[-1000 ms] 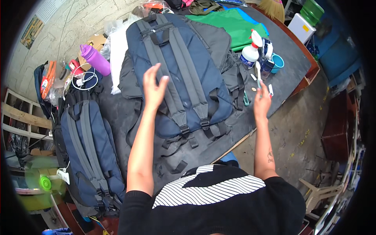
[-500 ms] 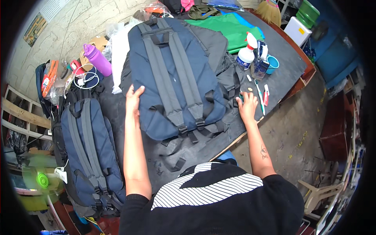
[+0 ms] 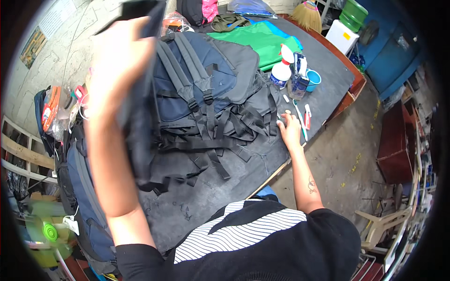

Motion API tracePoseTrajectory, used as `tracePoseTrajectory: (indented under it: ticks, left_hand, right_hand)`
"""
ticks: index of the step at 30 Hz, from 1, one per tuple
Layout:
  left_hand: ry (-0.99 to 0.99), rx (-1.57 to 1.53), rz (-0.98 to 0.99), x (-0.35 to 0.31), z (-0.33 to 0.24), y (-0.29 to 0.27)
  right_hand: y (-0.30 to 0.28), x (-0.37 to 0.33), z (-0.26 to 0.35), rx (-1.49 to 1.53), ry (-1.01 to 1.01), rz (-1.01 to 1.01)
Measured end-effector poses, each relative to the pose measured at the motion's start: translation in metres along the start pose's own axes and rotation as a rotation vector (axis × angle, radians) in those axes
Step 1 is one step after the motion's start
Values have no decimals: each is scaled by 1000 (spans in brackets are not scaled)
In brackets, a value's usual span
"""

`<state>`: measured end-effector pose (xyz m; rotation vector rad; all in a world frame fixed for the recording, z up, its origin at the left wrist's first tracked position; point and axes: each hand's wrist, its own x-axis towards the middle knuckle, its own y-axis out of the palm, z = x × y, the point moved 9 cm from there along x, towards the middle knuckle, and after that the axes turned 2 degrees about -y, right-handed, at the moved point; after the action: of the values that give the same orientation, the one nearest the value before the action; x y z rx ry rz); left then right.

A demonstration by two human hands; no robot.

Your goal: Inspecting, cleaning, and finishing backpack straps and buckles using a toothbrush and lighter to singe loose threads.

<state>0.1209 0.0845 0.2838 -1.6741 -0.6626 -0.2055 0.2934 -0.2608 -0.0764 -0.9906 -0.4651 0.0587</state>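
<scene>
My left hand [image 3: 119, 58], blurred and raised at the left, grips the edge of a dark backpack [image 3: 140, 117] held up on its side off the pile. Beneath lies another navy backpack [image 3: 171, 70] with grey shoulder straps and loose black webbing [image 3: 220, 124] spread toward me. At the table's right side, my right hand [image 3: 291, 133] has its fingers bent and close together near the tabletop. A small thing seems to be at its fingertips, too hidden to name. Beside it lie a toothbrush [image 3: 300, 119] and a small red-and-white item [image 3: 307, 117].
A spray bottle [image 3: 281, 72], a clear container [image 3: 298, 86] and a blue cup [image 3: 313, 79] stand at the table's right. Green fabric [image 3: 262, 42] lies behind. Another navy backpack [image 3: 86, 201] rests at my left, near a spinning green fan [image 3: 49, 232].
My left hand has lifted the top backpack up and to the left, uncovering the backpack and straps beneath. My right hand stays near the toothbrush, its fingers drawn closer together.
</scene>
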Motion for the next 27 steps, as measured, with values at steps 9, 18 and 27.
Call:
tracePoseTrajectory:
  ticks: [9, 18, 27]
  left_hand:
    - [-96, -878, 222, -73, 48, 172]
    - [-999, -885, -45, -285, 234, 197]
    - [-864, -1208, 15, -279, 146, 247]
  right_hand:
    - [-9, 8, -34, -110, 128, 45]
    - [-14, 7, -24, 638, 358, 42]
    - [43, 1, 111, 959, 324, 313]
